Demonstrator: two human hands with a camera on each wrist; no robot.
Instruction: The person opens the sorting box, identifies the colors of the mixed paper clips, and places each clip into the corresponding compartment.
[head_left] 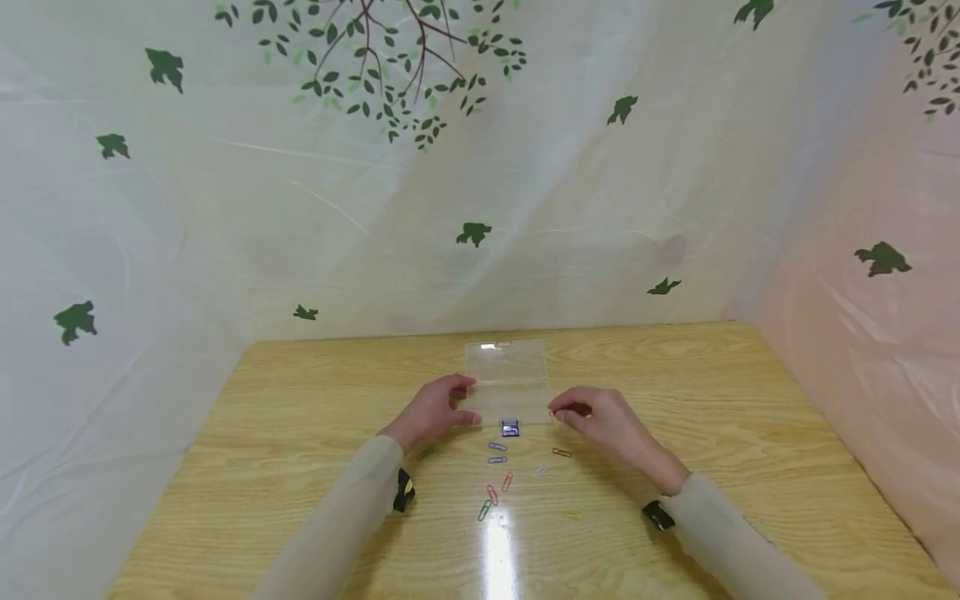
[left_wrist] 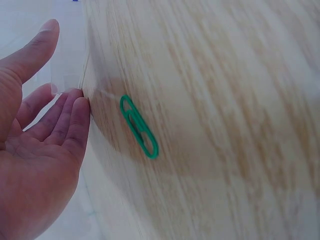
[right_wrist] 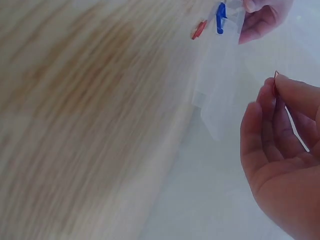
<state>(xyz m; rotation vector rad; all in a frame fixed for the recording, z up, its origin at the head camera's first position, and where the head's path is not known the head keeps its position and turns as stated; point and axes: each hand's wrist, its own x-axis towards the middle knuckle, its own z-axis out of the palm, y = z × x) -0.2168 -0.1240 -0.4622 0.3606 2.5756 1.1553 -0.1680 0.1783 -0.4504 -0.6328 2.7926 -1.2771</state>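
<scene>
while the right hand [head_left: 603, 417] pinches the red clip [right_wrist: 276, 74] between thumb and fingertips, just beside the right end of the box [head_left: 510, 398], the left hand [head_left: 433, 408] rests on the other end, fingers relaxed, not clenched. step reads as bringing clip to box: pinch light, wire tip clear of the fingers as now, left only bracing so the box can't skid. watch the blue piece [head_left: 510, 428] between the hands and the loose clips [head_left: 497, 460] nearer the wrists.
</scene>
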